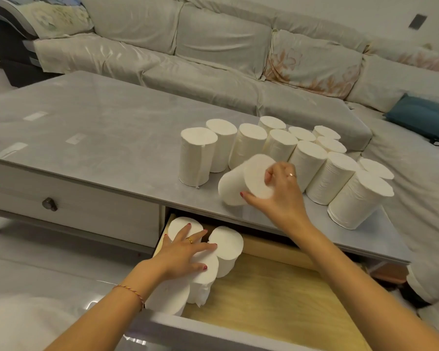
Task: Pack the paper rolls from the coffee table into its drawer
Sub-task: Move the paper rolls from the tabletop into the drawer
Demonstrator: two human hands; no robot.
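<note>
- step in hand: transfer under way. a few rolls (226, 247) already stand upright in the left end of the open drawer (289, 295), at lower centre of the frame; one tilted roll (241, 184) is being picked off the desk (99, 127).
- task's things: the main group of rolls (314, 158) stands upright, packed close together, on the right part of the desk, centre right of the frame. judged from the count, most of the job is still to do.
- right hand (276, 196): reaches over the desk's front edge, at frame centre. fingers (269, 174) and thumb are clasped on the flat end face of the tilted roll, which leans toward the camera with its lower edge at or near the desk top; whether it has cleared the surface cannot be told.
- left hand (185, 252): lies palm down, fingers spread and released, flat on the tops of the rolls in the drawer. it presses or steadies; it grips nothing.
- left forearm enters from the lower left, right forearm from the lower right; a cord bracelet (129, 291) sits on the left wrist.
- next move, as a judgement: carry the tilted roll down past the desk's edge, turn it upright, and set it beside the rolls in the drawer, touching them.
- requirement: the drawer's right part shows bare wood; fill in rows from the left to keep the space usable.
- risk: an end-face grip is shallow; the roll may slip.
</note>
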